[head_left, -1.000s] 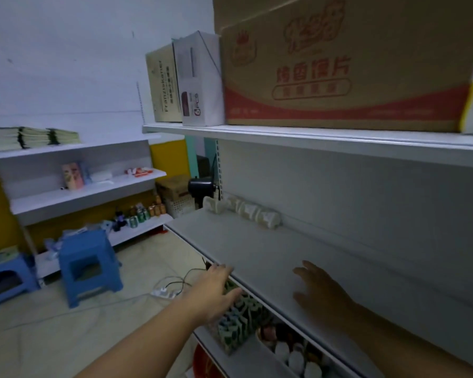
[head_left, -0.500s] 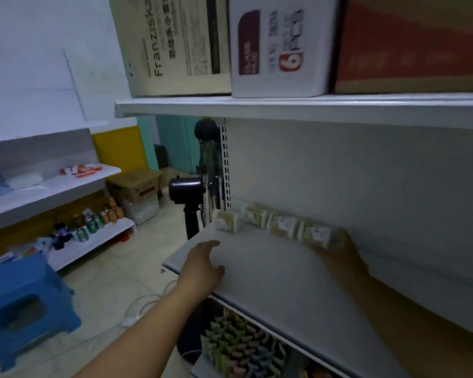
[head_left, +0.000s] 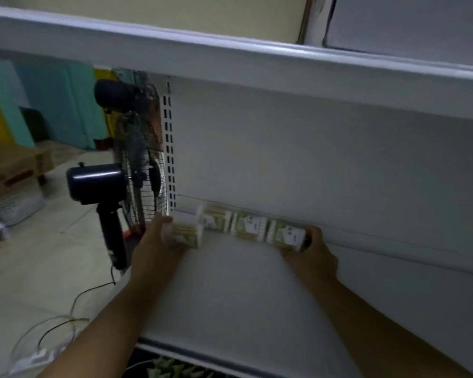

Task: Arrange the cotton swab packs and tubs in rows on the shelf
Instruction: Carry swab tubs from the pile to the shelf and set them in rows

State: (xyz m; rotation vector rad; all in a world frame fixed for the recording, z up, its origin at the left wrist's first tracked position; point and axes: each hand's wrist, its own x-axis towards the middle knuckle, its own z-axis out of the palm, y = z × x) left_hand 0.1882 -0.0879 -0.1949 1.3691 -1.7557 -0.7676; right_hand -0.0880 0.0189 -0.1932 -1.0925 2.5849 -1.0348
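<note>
1. Under both wrists, a white shelf board (head_left: pixel 230 296): broad, ending just outward of the left fingers (head_left: pixel 166 220). Likely trouble here: any tub nudged past that open end would probably drop to the floor.
2. Beyond the left knuckles, off the shelf's end, a dark pedestal fan (head_left: pixel 101 184) with a wire cage. Could be knocked by a slipping tub or an arm swung outward.
3. At the two ends of the row, the left hand (head_left: pixel 159 241) and the right hand (head_left: pixel 314 257). Left: curled round the end of the leftmost tub (head_left: pixel 186 236), holding it. Right: fingers hooked over the far end of the rightmost tub (head_left: pixel 286 236), gripping it.
4. Between the two sets of fingers, four cotton swab tubs on their sides along the back panel (head_left: pixel 311 159). Leftmost in the left grip, sitting slightly nearer the wrist than its neighbours. Second tub (head_left: pixel 216 221) and third tub (head_left: pixel 250 227) untouched, midway between the hands. Pressed unevenly from both ends, might buckle forward; round sides, so probably quick to roll.
</note>
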